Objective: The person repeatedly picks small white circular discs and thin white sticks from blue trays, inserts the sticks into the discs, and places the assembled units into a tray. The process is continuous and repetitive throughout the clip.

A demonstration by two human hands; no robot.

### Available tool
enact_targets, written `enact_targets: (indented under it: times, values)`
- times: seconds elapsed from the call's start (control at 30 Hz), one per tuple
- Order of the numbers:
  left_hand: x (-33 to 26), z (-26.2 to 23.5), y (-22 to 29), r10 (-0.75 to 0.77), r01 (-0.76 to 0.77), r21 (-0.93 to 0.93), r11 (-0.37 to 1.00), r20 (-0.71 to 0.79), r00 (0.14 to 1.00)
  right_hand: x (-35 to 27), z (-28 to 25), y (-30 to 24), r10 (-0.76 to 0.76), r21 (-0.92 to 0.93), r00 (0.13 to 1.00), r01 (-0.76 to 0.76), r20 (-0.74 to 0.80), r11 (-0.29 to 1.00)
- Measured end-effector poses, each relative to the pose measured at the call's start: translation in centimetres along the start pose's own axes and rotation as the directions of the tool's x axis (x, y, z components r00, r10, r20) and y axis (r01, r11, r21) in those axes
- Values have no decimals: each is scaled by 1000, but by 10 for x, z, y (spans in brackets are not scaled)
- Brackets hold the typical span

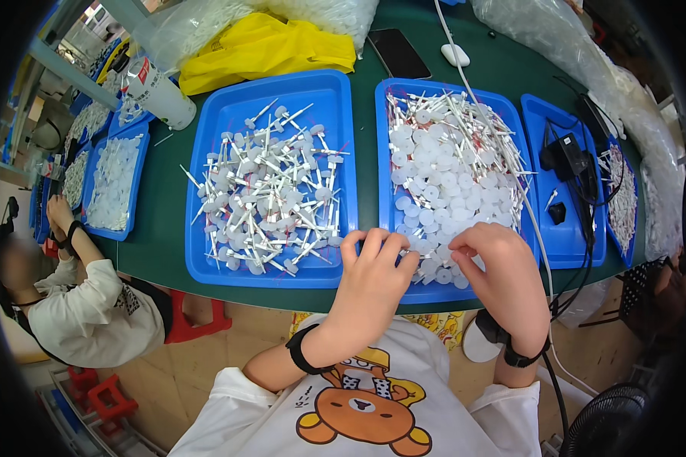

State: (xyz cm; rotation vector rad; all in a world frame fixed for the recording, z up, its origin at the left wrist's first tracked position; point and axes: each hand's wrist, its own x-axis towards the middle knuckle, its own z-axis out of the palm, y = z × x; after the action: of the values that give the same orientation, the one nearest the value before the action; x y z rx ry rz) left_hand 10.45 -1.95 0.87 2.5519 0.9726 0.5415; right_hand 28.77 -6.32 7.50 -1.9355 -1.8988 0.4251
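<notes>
My left hand (373,266) is at the near left corner of a blue tray (383,160), its fingers curled and bunched. A tiny piece may be between its thumb and index finger, too small to make out. Just to the right, my right hand (499,263) hovers over the tray's near part with fingers bent in a pinch; what they hold, if anything, is hidden. Below and beyond the hands lie many translucent white discs (446,183). Thin white sticks (488,126) with some red strands fill the tray's far side.
On the left, another blue tray (194,255) holds white sticks fitted with discs (263,190). A blue tray (541,236) with black adapters and cables stands right. A white cable (503,145) crosses the middle tray. Behind are a yellow bag (270,53) and phone (399,53). A co-worker (91,297) sits left.
</notes>
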Motion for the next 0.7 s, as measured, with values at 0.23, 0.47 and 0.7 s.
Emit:
enact_targets:
  times: [0.23,0.47,0.7]
  values:
    - [-5,-4,1,31,-33,-39,999,-42,999,61,29,23,-172,-176,985,168,-9,970]
    - [-16,-22,-1,-76,53,-217,975,-97,992,79,41,18,-175,-421,975,218,139,881]
    - [-18,-39,-7,-137,72,-376,924,-150,979,80,43,22,-167,-270,983,182,79,945]
